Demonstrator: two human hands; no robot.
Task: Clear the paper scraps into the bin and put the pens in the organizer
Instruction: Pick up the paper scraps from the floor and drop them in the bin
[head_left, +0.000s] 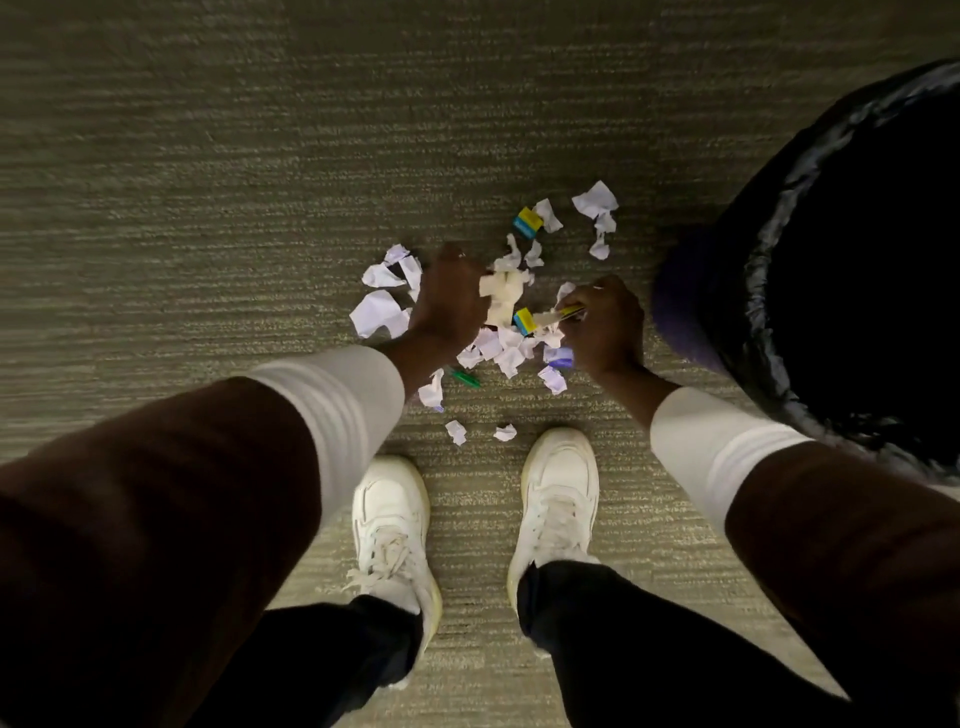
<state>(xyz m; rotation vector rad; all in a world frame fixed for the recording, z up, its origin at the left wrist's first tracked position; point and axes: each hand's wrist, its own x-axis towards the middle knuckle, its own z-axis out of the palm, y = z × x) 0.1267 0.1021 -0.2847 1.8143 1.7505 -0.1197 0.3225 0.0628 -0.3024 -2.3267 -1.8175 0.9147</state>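
Note:
White paper scraps (382, 314) lie scattered on the carpet in front of my feet. My left hand (449, 299) is closed around a bunch of crumpled scraps (501, 293). My right hand (605, 325) pinches a scrap together with a yellow-and-blue piece (525, 319). A second yellow-and-blue piece (529, 222) lies farther out among the scraps. A green pen (465, 378) rests on the floor, partly under my left wrist. The bin (779, 249), lined with a black bag, stands at the right, just beyond my right hand.
My two white shoes (558, 488) stand just behind the scraps. Striped grey-green carpet (208, 182) spreads to the left and far side. No organizer is in view.

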